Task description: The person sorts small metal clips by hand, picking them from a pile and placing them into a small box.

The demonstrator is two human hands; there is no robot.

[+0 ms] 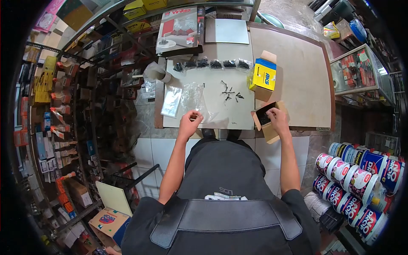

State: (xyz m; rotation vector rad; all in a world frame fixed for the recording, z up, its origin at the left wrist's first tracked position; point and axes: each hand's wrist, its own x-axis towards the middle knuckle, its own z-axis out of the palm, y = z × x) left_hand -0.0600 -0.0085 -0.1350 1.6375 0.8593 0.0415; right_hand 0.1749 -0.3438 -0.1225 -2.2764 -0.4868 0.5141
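Note:
My right hand (278,121) reaches into an open cardboard box (272,134) that holds dark screws, at the table's front edge. Its fingers are pinched together; what lies between them is hidden. My left hand (191,122) is closed in a pinch just below a clear plastic bag (193,100), and what it may hold is too small to make out. Loose black screws (229,92) lie scattered on the table (221,114) between the hands. Behind them, several bags of black screws (216,63) stand in a row. A stack of clear bags (171,102) lies at the left.
A yellow box (264,75) stands behind the open box. A Vinitex box (177,29) and a white panel (227,31) are at the back. A plastic-wrapped roll (158,73) sits at the left edge. Paint buckets (357,180) are stacked at the right, shelves (91,106) at the left.

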